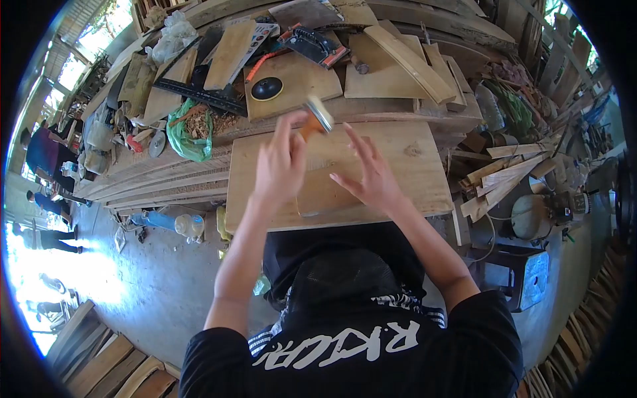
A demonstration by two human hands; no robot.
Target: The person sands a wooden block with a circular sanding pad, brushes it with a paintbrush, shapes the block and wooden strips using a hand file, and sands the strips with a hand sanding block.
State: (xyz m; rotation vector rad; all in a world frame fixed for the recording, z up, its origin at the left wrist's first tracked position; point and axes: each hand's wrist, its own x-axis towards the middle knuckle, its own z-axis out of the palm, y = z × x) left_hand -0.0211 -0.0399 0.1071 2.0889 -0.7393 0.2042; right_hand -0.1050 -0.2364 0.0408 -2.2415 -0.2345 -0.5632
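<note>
Left hand (283, 162) clasps a brush (319, 118) above a wooden board (402, 179).
The left grip wraps the orange handle (308, 129); the brush's long axis slants away from the body and slightly right, bristles foremost. The right hand (366, 169), fingers spread and holding nothing, hangs just right of the brush, over the board.

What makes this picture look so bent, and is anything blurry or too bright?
Head view: wide-lens distortion seems to bow the planks at the top, inside dark corners; head view: the brush in the left hand is smeared, probably by motion; head view: glare whitens the floor at left.
</note>
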